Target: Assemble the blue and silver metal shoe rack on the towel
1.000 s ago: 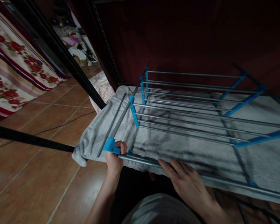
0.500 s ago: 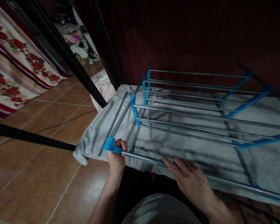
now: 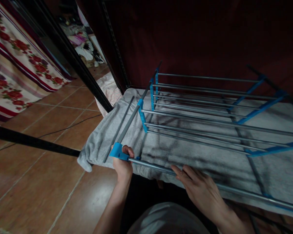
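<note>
A left hand (image 3: 123,165) wraps its closed grip around the blue connector (image 3: 117,151) of a metal rack (image 3: 210,120) on a gray blanket (image 3: 100,141); the right hand (image 3: 201,188) touches its front tube (image 3: 151,165), closure unclear.

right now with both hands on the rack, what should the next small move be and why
I'd probably press the front tube gently into the blue corner connector: the left hand grips at that connector, the right hand lies on the tube, and how deep the tube sits is hidden.
</note>
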